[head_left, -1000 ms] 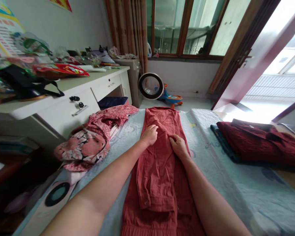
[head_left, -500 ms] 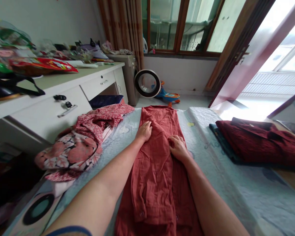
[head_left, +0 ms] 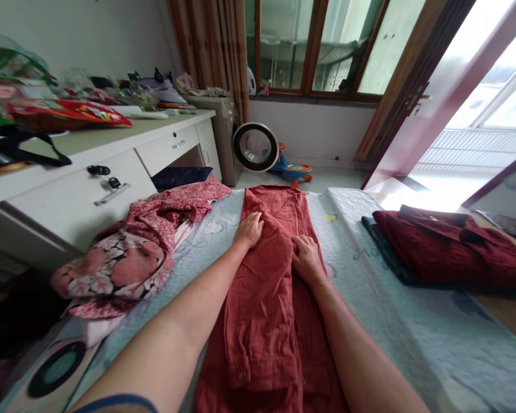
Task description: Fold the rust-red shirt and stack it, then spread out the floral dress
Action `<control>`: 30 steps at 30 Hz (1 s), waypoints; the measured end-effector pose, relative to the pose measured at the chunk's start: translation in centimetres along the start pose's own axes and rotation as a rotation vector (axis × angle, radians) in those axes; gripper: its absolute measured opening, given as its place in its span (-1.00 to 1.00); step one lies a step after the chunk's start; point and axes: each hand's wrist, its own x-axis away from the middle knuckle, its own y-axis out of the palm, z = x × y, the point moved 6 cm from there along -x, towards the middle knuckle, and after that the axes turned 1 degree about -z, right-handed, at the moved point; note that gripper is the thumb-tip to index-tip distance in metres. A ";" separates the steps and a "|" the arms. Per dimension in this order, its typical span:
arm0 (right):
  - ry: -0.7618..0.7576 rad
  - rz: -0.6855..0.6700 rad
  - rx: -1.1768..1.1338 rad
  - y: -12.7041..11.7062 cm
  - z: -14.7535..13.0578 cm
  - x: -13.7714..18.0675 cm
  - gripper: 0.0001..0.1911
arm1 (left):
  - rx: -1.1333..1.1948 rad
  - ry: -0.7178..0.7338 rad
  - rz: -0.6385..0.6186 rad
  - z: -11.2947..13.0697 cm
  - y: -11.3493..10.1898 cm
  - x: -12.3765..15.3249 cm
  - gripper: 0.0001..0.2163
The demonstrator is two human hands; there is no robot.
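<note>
A rust-red garment [head_left: 262, 310] lies stretched lengthwise down the middle of a bed with a pale blue cover [head_left: 370, 298]. My left hand [head_left: 249, 228] rests flat on the cloth near the garment's left edge, fingers extended. To its right, my right hand [head_left: 306, 257] presses on the garment, fingers curled into a fold of the fabric. Both forearms reach out over the near part of the garment.
A heap of red floral clothes [head_left: 146, 241] sits on the bed's left side. Folded dark red and navy clothes [head_left: 447, 252] lie at right. A cluttered white desk [head_left: 112, 166] stands left; a round fan [head_left: 255, 147] and toy are on the floor beyond.
My left hand has slid a little leftward to the garment's edge. The right hand stays on the fold. My head view has shifted slightly to the right.
</note>
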 end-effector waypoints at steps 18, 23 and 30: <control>0.059 0.010 0.008 0.9 1.1 -1.0 -0.74 | -0.076 -0.012 -0.059 0.6 -0.1 0.3 -0.54; 0.093 0.117 0.011 0.0 1.3 -0.8 -0.78 | -0.080 -0.050 -0.064 0.3 0.1 0.2 -0.53; 0.268 0.192 0.012 -0.7 1.9 -0.1 -0.75 | -0.120 -0.102 -0.101 -0.1 0.6 0.2 -0.46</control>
